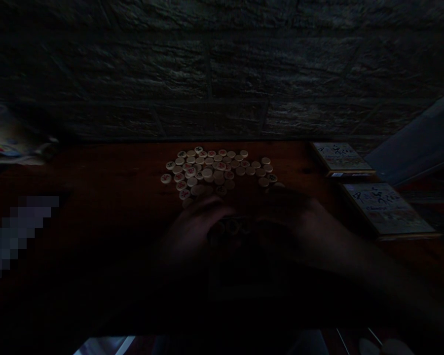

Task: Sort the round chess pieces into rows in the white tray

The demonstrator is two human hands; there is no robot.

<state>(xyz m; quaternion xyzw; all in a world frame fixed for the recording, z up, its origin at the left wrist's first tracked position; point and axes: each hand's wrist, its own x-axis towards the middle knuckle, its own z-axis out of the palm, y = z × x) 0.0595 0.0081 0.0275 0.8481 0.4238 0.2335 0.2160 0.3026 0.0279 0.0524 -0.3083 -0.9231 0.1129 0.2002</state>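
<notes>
In the dim light, many round Chinese chess pieces (207, 172) lie in a loose heap on the wooden table, some showing red or dark characters, others blank side up. At the heap's near left edge is my left hand (194, 224), its fingers curved toward the right. Across from it, my right hand (299, 214) reaches in, its fingertips lost in shadow. Several chess pieces (233, 227) sit in a row between the hands, inside what looks like a dark box, its outline barely visible. Whether either hand grips a piece or the box is too dark to see.
Two flat Chinese chess boxes (388, 209) lie at the right of the table (114, 172). A rough stone wall (207, 69) rises behind it. A pale bag-like object (15, 135) stands at the far left, with a pixelated patch nearer on that side.
</notes>
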